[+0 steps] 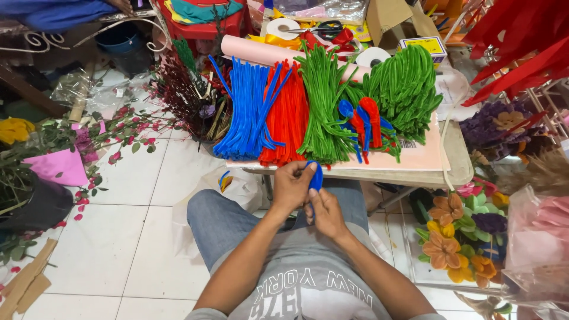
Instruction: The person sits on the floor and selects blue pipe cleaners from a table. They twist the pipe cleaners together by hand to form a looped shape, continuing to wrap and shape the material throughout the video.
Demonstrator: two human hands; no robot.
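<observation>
Just below desk (456, 166) front edge: left hand (290, 186), fingers pinching blue pipe-cleaner loop (316, 176) at top; loop's long axis near upright, running down to right hand (326, 214), fingers clenched on its lower end. Hands touching, equally near.

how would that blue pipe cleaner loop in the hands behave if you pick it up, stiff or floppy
The blue loop probably bends easily yet holds its shape: it stays curved between the left hand and right hand. Likely very light, being thin and fuzzy like the blue bundle on the table. The fuzz suggests it is not slippery.
</observation>
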